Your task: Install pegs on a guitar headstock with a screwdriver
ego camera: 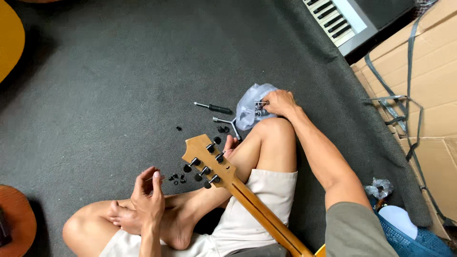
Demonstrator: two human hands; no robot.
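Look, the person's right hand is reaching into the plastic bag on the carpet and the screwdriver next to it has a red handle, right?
Not quite. The right hand does reach into the plastic bag, but the screwdriver beside it has a black handle, as the head view shows.

A dark grey carpet (119,62) covers the floor. At the top right lies a keyboard (340,19) with black and white keys, its silver casing angled toward the corner. Flattened cardboard (428,71) fills the right edge — grey straps (404,102) trail loosely across it. A blue mesh basket (409,240) sits in the lower right corner, with a crumpled bit of clear plastic (379,187) just above it. A yellow curved edge (10,40) shows at the upper left, a reddish-brown round surface (16,221) at the lower left.
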